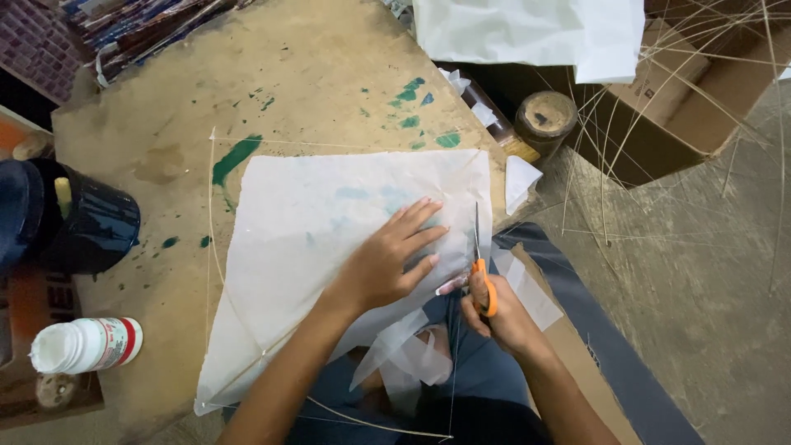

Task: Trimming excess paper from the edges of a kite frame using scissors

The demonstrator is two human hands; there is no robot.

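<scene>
The right hand's grip (503,317) is closed around the orange handles of a pair of scissors (480,268), whose blades point away along the right edge of a sheet of thin white paper (329,239). The left hand (387,259) holds nothing: it lies flat and open on the paper, fingers spread, pressing it to the worktop (165,132).

Around the work, a dark blue pot (91,222) stands at the left edge of the worktop, and a white bottle (86,344) with a red band lies on its side near the left corner. A round brown jar (545,118) sits just past the far right edge, beside an open cardboard box (684,91). Many thin bare sticks (659,124) fan out over the box and the floor at the right. More white sheets (527,29) hang at the far side. Nothing lies between the hands and the paper.

The paper is translucent, roughly diamond-shaped and faintly stained blue-green; thin sticks run under it and along its left edge. Cut white strips (412,354) hang below the near edge. Green paint smears (239,156) mark the tan worktop.

Counted: two hands, one pair of scissors, one sheet under the hands, one pot, one bottle, one jar.
</scene>
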